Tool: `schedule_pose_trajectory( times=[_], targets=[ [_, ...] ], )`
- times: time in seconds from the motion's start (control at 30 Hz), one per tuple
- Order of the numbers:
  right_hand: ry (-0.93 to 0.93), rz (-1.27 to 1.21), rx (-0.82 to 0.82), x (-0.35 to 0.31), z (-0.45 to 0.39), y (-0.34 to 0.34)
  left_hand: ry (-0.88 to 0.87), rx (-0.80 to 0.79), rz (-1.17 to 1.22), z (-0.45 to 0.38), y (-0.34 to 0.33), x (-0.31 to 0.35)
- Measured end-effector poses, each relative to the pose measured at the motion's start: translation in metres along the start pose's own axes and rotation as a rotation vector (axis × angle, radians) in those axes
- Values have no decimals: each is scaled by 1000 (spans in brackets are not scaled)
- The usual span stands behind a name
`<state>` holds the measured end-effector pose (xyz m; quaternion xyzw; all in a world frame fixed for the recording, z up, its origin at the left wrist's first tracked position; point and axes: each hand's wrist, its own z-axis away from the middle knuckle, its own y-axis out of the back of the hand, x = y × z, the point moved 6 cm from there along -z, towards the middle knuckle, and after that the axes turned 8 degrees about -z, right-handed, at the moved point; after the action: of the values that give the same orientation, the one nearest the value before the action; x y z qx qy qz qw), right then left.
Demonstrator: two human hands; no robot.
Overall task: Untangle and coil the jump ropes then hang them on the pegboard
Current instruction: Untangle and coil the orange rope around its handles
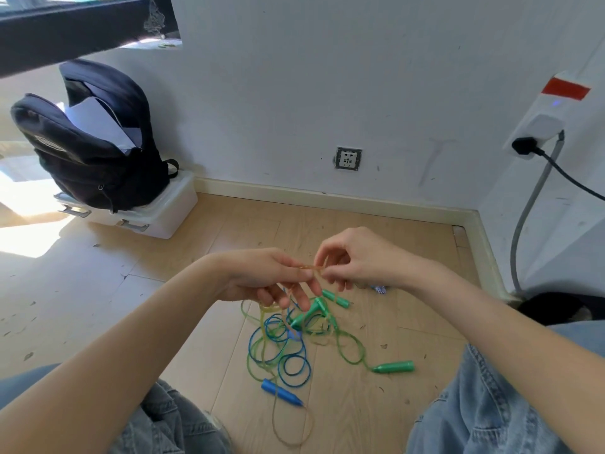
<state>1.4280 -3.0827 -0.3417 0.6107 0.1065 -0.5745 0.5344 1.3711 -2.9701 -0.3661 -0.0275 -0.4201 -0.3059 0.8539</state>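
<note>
The person is sitting on the wooden floor [98,290] with both hands up over a messy pile of jump ropes [288,342]. The left hand [265,276] and the right hand [357,260] are nearly touching, each pinching a short stretch of yellowish rope [309,266] between thumb and fingers, so both are closed on that strand. More of it hangs down from the left hand into the pile.

The tangle lies on the floor between the person's denim-clad knees, blue, green and yellowish loops all crossed over each other. One green handle [394,367] lies off to the right of the pile, a blue handle [281,392] at its near edge, and more green handles [327,303] sit right under the hands.

Over by the wall at the left, a dark backpack [95,149] sits on a white plastic box [157,214].
</note>
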Motion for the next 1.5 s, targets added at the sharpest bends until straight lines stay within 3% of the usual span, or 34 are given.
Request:
schedule_pose_trajectory(
  times=[0.1, 0.17, 0.2, 0.23, 0.3, 0.37, 0.43, 0.57, 0.7, 0.8, 1.03, 1.13, 1.27, 1.33, 1.43, 1.5],
  targets=[
    [20, -20, 355, 3, 2, 38, 28, 29, -44, 1, 0, -3],
    [-37, -41, 664, 13, 12, 74, 78, 62, -136, 1, 1, -9],
    [-76, -3, 741, 16, 17, 86, 94, 72, -163, 0, 1, -11],
    [-110, 101, 718, 17, 19, 87, 94, 77, -161, 0, 1, -11],
    [-77, 284, 415, 12, 11, 59, 59, 71, -109, -1, 1, -6],
    [15, 213, 102, 2, 3, 13, 22, 44, -64, -1, -1, -1],
    [101, 163, 16, -6, -1, -8, 0, 29, -43, -1, -2, 1],
    [123, 125, 288, -8, -1, 26, -23, 78, 40, -2, 2, 4],
    [76, 299, 493, -1, 5, 49, -32, 67, 47, -3, 3, 7],
    [14, 231, 657, 8, 13, 66, -37, 110, 76, -2, 9, 8],
    [-61, 383, 779, 13, 13, 74, 22, 276, 122, 2, 24, 2],
    [-101, 109, 821, 23, 17, 79, 40, 258, 75, 4, 23, -2],
    [-160, -785, 828, 40, 16, 75, -9, 195, 75, 6, 19, -1],
    [-156, -1101, 770, 39, 15, 69, -36, 162, 82, 8, 18, 2],
    [-157, -1308, 649, 35, 12, 62, -14, 227, 72, 8, 22, 0],
    [-187, -1292, 606, 34, 12, 61, 14, 363, 58, 8, 29, -4]
  ],
)
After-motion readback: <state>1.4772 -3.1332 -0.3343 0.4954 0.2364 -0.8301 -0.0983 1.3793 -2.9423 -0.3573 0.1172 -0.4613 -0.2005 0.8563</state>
